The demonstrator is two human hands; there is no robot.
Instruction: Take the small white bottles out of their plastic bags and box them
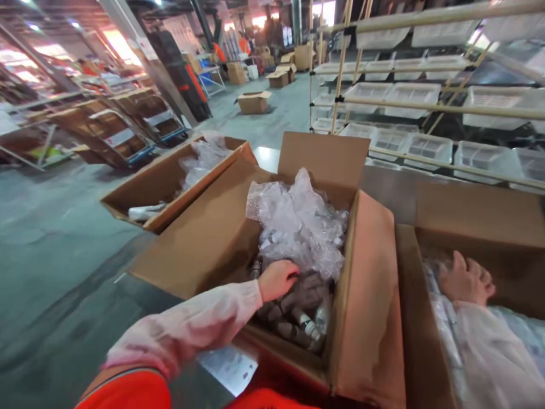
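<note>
My left hand (279, 279) is inside the middle cardboard box (368, 307), its fingers curled down at the near edge of crumpled bubble wrap (296, 221). What it grips, if anything, is hidden. Below and beside that hand lie several dark, bottle-like items (293, 332), one with a pale band. Over in the right cardboard box (419, 318), my right hand (466, 278) is slightly blurred, its fingers partly spread. Beside it are shiny clear-plastic-wrapped items (445, 318), and nothing shows in its grasp.
Left of the middle box stands another open carton (204, 182) with clear plastic inside. A rack (426, 105) of white bins rises behind on the right. Farther off are a small carton (253, 102) on the floor, a leaning column (155, 62) and carts with flattened cardboard (114, 128).
</note>
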